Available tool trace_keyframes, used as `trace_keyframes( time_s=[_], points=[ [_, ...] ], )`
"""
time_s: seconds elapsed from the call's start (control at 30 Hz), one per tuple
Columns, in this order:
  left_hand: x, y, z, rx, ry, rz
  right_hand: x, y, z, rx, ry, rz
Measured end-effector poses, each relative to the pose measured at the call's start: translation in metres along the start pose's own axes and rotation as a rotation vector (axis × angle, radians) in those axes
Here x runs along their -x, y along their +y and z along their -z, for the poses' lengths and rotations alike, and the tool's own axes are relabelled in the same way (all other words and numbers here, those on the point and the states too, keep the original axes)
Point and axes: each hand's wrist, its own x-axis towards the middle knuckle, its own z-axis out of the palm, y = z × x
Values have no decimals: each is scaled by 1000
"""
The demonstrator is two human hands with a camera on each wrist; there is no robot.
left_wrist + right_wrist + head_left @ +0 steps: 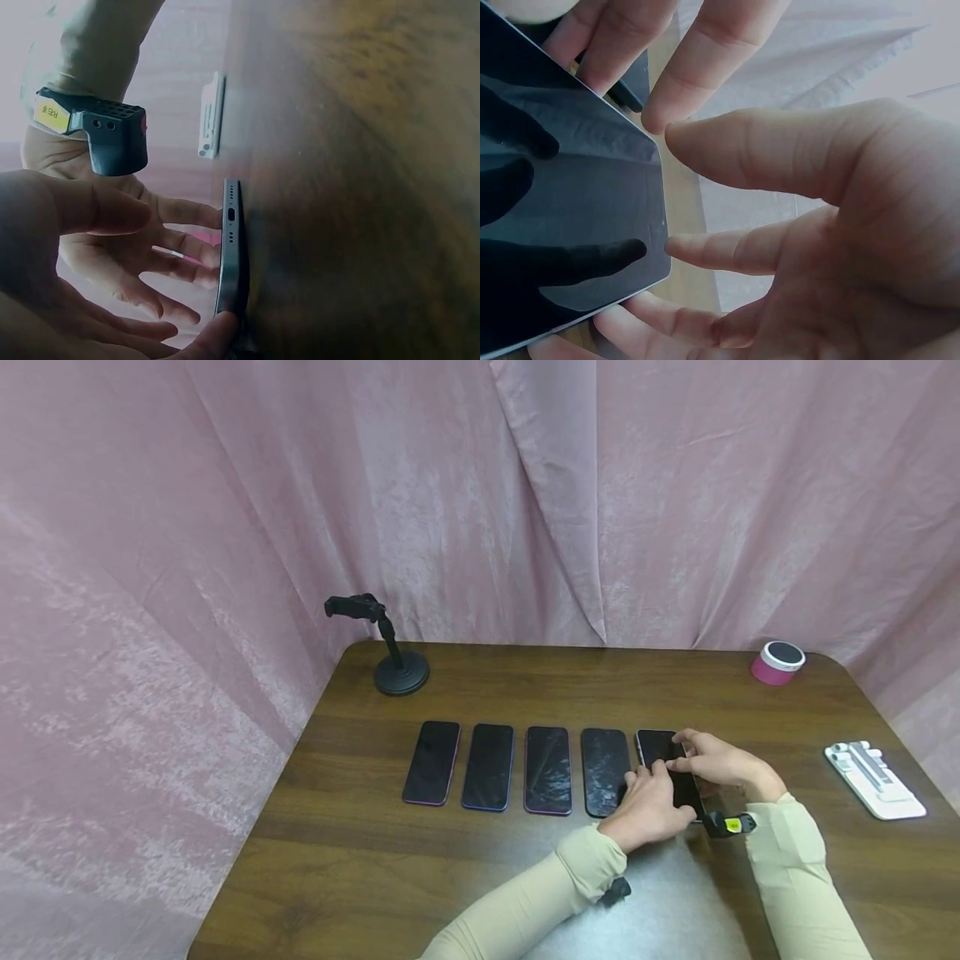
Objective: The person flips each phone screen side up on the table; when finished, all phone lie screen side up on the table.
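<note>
At the right end of a row of phones lies a dark-screened phone (657, 744), flat on the table. My left hand (647, 807) reaches over it, fingertips at its left edge. On the other side, my right hand (722, 765) has its fingers spread about the top end and right edge. In the right wrist view its fingers (727, 251) touch the rim of the phone (592, 199), and its thumb is near a top corner. The left wrist view shows the end of the phone (232, 247) with its charging port. Another phone (604, 764) lies just left, partly behind my left hand.
Three more phones lie further left, including a purple-edged phone (431, 762). A black phone stand (401, 672) is at the back left. A pink jar with a white-rimmed lid (777, 662) is at the back right, and a white folding stand (876, 781) near the right edge.
</note>
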Motion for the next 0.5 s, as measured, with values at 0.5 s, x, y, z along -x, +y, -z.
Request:
trace_keyframes(
  time_s=[0.5],
  points=[
    [2, 2, 1, -35, -91, 25, 1, -3, 0, 9, -17, -3]
  ],
)
